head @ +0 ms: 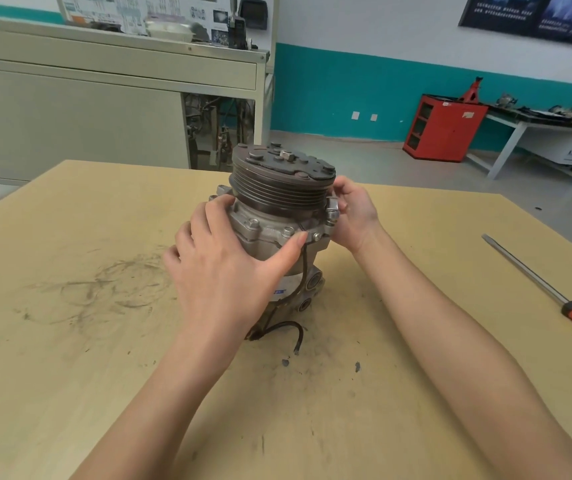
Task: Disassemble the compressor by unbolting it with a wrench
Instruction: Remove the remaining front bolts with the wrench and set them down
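A compressor [277, 194], pulley upward, is gripped upright between both hands: the left hand [222, 271] is wrapped round its body, the right hand [355, 209] curled on its rim. Positioning seems in hand; a wrench (none visible) is needed next.

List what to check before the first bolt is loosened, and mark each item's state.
1. Compressor upright on the table, pulley up: ok.
2. Held steady: ok, left hand and right hand both grip it.
3. Wrench at hand: not ok, none in view; only a screwdriver lies to the right.
4. Flange bolts exposed: ok, several heads show.
5. A hand free for the tool: not ok, both are occupied.
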Demonstrator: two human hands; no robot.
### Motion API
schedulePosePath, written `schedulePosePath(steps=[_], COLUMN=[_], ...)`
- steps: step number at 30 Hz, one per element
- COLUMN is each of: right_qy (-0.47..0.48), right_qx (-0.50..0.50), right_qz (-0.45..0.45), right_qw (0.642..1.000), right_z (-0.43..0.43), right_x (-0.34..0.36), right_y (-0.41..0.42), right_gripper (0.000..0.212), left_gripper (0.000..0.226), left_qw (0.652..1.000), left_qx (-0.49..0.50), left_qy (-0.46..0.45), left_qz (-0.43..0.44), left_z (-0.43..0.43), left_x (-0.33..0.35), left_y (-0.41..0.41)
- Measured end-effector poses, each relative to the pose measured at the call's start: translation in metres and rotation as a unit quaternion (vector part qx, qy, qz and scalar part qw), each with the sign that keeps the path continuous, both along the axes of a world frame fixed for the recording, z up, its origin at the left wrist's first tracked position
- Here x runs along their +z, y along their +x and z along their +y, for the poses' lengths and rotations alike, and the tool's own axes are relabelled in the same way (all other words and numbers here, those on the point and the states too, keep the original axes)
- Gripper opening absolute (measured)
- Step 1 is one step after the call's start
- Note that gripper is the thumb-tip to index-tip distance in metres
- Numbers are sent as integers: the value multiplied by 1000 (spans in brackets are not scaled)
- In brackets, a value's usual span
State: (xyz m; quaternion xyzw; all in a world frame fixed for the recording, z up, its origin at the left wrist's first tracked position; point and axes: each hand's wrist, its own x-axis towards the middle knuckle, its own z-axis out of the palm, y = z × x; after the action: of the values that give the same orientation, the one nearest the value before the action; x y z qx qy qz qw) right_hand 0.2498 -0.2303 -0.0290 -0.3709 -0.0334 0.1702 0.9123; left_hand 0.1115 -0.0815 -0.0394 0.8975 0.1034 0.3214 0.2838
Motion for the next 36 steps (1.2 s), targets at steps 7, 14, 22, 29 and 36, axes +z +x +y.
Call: schedulePosePath(steps=[7,14,22,29,36], right_qy=[-90,-360,-519,-527,-353], right_qx=[-48,-339,-395,-392,-367], right_qz=[-129,-424,-649,-622,-469], right_qw=[986,759,393,426,722], right_z=[-34,-33,-21,-16,-24], right_x=[30,50,31,18,7], right_y=[-21,-100,-126,-134,-120], right_gripper=[38,23,23,31,19], left_gripper=[101,99,100,99,95], left_qw=[1000,1000,1000,1000,1000], left_qx=[0,-5,1,0,-5], left_qy=[-1,-4,-3,-4,-9], left_qz=[2,-4,-10,-16,-9], left_z=[0,0,-1,-1,-1], left_x=[-1,-3,-3,-3,-2], left_y=[1,2,2,2,2])
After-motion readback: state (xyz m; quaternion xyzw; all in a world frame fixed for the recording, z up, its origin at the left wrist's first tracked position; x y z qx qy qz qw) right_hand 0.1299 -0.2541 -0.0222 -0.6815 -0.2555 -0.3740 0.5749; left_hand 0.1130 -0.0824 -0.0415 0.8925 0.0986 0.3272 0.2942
